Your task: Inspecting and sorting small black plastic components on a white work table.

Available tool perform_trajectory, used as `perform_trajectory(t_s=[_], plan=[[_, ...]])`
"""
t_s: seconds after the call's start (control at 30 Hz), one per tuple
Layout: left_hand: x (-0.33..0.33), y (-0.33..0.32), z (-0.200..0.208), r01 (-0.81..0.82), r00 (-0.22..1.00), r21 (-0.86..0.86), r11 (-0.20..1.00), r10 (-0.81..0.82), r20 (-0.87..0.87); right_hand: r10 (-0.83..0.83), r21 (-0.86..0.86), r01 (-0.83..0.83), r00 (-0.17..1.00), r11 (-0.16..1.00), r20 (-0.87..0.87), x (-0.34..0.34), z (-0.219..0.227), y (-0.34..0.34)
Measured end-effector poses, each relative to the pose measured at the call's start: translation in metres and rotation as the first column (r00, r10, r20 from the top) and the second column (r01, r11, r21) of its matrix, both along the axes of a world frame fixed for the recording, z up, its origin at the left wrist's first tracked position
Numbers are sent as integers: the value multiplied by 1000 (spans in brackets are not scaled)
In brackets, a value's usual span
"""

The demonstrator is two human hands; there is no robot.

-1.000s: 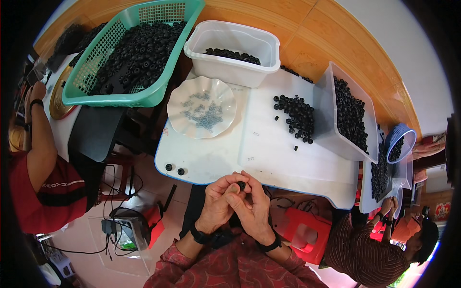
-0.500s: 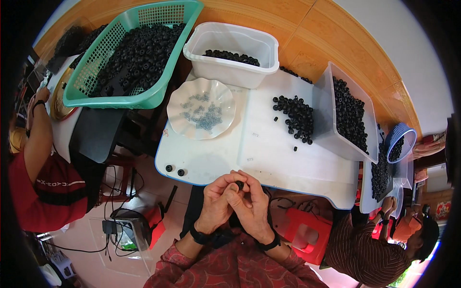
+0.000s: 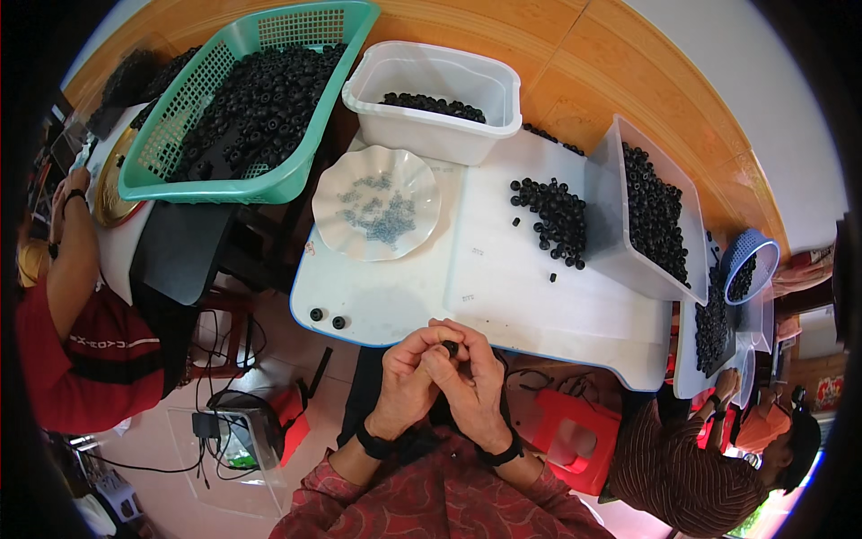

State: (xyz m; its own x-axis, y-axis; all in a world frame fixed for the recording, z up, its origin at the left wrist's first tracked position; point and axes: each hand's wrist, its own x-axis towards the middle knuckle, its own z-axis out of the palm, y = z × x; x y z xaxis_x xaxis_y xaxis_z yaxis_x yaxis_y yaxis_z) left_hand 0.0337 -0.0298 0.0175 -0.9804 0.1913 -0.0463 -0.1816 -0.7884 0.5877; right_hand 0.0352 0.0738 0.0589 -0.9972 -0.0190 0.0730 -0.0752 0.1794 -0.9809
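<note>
Both my hands meet just off the near edge of the white table. A small round black part is pinched between the fingertips of my left hand and my right hand; the fingers cover most of it. Two similar black parts stand near the table's left corner. Beyond them, a white wavy-rimmed plate holds many tiny clear pieces. A loose pile of black parts lies on the right half of the table.
A green basket and a white tub at the back hold black parts. At the right stand a clear bin and a blue basket. A red stool is beside me. Co-workers sit at left and right.
My fingers have shifted slightly around the black part, the thumbs closing a little further over it. On the table, everything stays where it was.
</note>
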Motion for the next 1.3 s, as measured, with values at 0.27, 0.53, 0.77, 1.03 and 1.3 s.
perform_trajectory(t_s=[0.27,0.53,0.77,1.03,1.3], plan=[[-4,-8,11,58,998,152,987,-60,4,46,40,-44,997,998,-66,5,7,2],[-2,-9,9,55,998,171,984,-56,5,47,45,-42,993,998,-106,8,-1,3],[0,-12,12,86,996,213,973,-90,7,70,110,-54,986,992,-149,10,17,-2],[-2,-12,4,111,993,284,952,-97,-62,40,35,-36,992,999,-121,11,7,-2],[-1,-8,5,77,995,113,991,-69,-74,-8,-34,6,999,999,-51,12,4,-1]])
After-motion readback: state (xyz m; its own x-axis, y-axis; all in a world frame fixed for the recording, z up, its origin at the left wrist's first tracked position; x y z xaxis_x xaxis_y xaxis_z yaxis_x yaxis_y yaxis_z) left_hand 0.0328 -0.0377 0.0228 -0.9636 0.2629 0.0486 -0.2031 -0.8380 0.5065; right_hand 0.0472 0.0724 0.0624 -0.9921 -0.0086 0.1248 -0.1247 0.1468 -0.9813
